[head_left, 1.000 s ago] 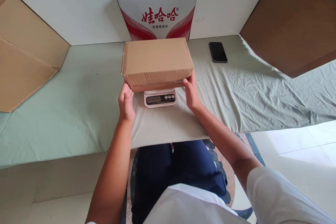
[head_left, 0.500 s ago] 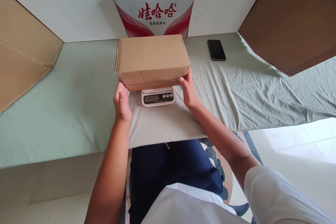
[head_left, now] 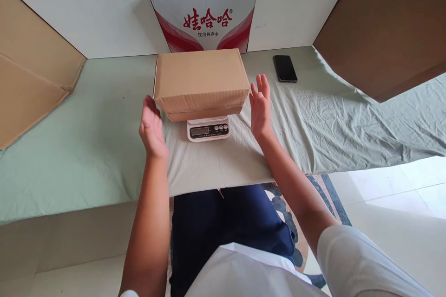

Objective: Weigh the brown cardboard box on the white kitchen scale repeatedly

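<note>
A brown cardboard box [head_left: 202,74] rests on a small white digital scale [head_left: 209,130], covering its weighing platform. Only the scale's front panel, with a dark display and several buttons, shows below the box. My left hand [head_left: 152,125] is open just off the box's left front corner, palm turned toward it. On the other side my right hand [head_left: 260,106] is also open, fingers extended, close to the box's right side. Neither hand holds anything.
A black smartphone [head_left: 285,68] lies on the green cloth [head_left: 114,148] at the back right. Behind stand white boxes and a red-and-white printed carton [head_left: 207,21]. Large brown cardboard panels flank the table, one at the left [head_left: 35,65] and one at the right [head_left: 383,32].
Both hands have let go of the cardboard box and moved outward, left hand to the left and right hand to the right. The box stays on the scale.
</note>
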### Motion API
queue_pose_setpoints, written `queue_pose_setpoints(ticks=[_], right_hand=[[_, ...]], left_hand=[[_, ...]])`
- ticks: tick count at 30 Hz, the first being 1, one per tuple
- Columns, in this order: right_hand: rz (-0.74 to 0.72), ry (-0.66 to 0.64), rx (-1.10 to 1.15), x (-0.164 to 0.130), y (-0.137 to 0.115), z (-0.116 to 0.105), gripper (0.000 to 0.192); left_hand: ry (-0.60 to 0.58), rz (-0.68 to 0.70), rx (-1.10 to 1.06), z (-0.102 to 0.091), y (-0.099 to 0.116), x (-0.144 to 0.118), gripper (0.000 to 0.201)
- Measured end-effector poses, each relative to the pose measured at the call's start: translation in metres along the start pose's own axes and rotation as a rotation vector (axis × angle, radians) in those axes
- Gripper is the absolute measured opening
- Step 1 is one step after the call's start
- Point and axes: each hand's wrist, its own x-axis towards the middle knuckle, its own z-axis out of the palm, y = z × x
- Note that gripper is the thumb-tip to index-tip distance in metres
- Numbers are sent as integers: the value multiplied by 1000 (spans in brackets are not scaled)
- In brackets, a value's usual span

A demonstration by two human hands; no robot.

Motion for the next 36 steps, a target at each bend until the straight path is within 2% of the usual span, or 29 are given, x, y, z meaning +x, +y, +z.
queue_pose_setpoints(ticks=[3, 7, 18, 36], right_hand=[[7, 4, 34, 0, -1, -1, 76], [9, -1, 51, -1, 1, 2, 76], [15, 3, 105, -2, 1, 3, 67], [33, -51, 130, -5, 3, 8, 74]], left_hand=[[-18, -44, 42, 11, 10, -3, 86], [-4, -71, 56, 18, 16, -5, 89], [-36, -44, 42, 17, 12, -5, 84], [-50, -25, 119, 18, 11, -6, 95]])
